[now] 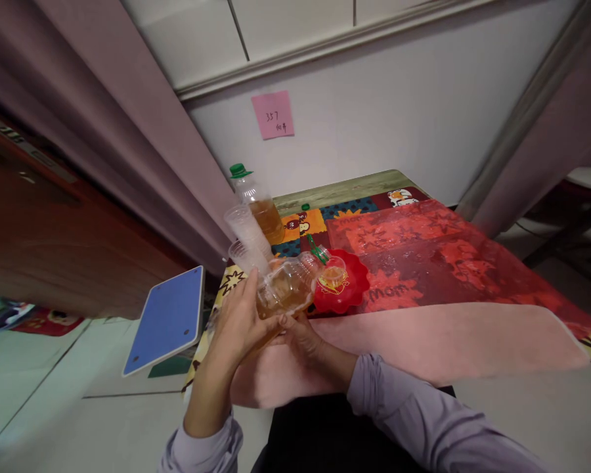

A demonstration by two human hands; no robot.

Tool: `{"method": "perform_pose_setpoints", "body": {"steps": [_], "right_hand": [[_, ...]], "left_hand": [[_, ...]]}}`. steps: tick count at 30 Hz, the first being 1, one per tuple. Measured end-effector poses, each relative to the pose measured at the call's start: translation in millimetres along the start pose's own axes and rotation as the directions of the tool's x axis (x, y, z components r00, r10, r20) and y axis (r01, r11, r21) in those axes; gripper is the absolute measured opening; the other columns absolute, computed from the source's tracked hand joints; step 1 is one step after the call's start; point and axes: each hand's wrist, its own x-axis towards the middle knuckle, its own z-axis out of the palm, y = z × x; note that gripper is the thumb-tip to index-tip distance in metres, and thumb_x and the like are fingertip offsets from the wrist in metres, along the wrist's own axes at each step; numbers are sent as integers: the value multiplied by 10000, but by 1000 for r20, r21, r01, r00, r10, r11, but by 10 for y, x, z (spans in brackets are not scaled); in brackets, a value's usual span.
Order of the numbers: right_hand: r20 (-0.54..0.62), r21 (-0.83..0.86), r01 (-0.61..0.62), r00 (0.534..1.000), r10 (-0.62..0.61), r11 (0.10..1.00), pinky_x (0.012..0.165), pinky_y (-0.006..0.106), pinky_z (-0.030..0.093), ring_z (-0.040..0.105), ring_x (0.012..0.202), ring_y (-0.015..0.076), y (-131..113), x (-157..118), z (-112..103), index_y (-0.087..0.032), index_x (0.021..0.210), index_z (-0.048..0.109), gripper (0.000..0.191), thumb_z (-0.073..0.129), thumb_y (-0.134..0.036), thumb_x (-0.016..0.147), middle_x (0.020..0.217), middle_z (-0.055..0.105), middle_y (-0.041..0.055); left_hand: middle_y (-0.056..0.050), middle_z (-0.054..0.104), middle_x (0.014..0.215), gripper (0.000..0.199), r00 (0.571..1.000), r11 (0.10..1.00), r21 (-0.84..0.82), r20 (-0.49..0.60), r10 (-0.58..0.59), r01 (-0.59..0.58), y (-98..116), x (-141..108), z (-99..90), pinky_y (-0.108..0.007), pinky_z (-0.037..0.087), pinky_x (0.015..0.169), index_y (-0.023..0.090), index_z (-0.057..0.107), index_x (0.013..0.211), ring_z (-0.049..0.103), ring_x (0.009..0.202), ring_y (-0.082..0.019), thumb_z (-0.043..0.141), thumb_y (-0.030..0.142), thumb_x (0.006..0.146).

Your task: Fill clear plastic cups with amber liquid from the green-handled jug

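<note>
A clear plastic bottle of amber liquid [288,287] is tilted to the right between my hands, its open neck with a green ring over a red scalloped plate [357,282]. My left hand [236,318] wraps the bottle's left side. Under the bottle, my right hand [300,336] grips its lower part, with the fingers partly hidden. A small clear cup [333,270] stands on the plate below the bottle's mouth.
Stacked clear cups [246,230] and a second bottle with a green cap [268,220] stand at the table's back left. A green cap [305,207] lies behind. A pink cloth [423,338] covers the front edge; a blue stool [167,318] is at left.
</note>
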Motion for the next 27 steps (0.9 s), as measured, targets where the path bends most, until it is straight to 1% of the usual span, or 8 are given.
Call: {"method": "perform_pose_setpoints", "body": {"steps": [3,6,11,13,17,22,25,27], "right_hand": [[5,-41,111,994,-111,993,1278,608,477,615,1468,364,-49,-13,59,-381,1524,540,952,975,-575,700,1544,691,47],[36,-98,174,985,-171,980,1311,579,437,605,1472,355,-84,10,106,-395,1525,561,995,1007,-570,653,1519,702,24],[121,-205,245,967,-223,948,1310,581,422,637,1422,355,-77,83,84,-348,1446,630,994,1038,-646,590,1482,721,77],[158,-240,237,966,-203,941,1288,595,440,661,1389,364,-45,94,39,-321,1382,664,980,1051,-668,550,1460,734,97],[236,-312,140,970,-66,940,1159,620,549,723,1286,389,30,80,-46,-274,1297,695,994,1068,-687,473,1303,797,124],[285,-412,139,958,-17,901,1048,602,631,758,1223,377,64,40,-61,-268,1325,671,986,1080,-629,504,1250,802,115],[317,-555,238,946,-61,797,1111,606,601,728,1298,370,39,-87,-103,-282,1475,612,1026,1068,-554,597,1417,749,138],[354,-691,327,931,-92,645,1177,619,552,695,1362,380,-20,-244,-185,-289,1541,608,981,1038,-499,684,1516,705,160]], "left_hand": [[-283,564,1645,1270,1000,994,-108,-29,11,-14,-147,-81,69,-630,445,1257,142,322,1729,554,1529,-473,828,769,747],[-273,524,1684,1307,999,986,-168,-53,-7,-2,-242,-176,116,-639,418,1282,170,270,1749,512,1568,-472,859,734,728],[-238,595,1606,1100,983,986,-166,-181,-41,10,-336,-338,171,-649,461,1249,181,474,1595,589,1485,-457,882,678,703],[-224,640,1544,1026,974,984,-180,-220,-53,12,-374,-403,178,-641,481,1234,179,513,1534,621,1441,-440,885,648,701],[-219,647,1532,1013,956,968,-248,-271,-109,40,-437,-527,180,-628,492,1234,178,494,1528,635,1431,-425,865,663,720],[-188,671,1503,1020,933,942,-331,-317,-170,59,-501,-626,204,-597,526,1216,196,509,1505,666,1401,-416,844,729,703],[-163,696,1460,1020,912,915,-393,-335,-237,93,-592,-682,222,-581,569,1171,204,496,1514,700,1346,-399,836,720,702],[-149,698,1448,1016,898,893,-431,-331,-290,129,-669,-727,231,-572,586,1151,214,479,1527,711,1324,-388,831,698,706]]}}
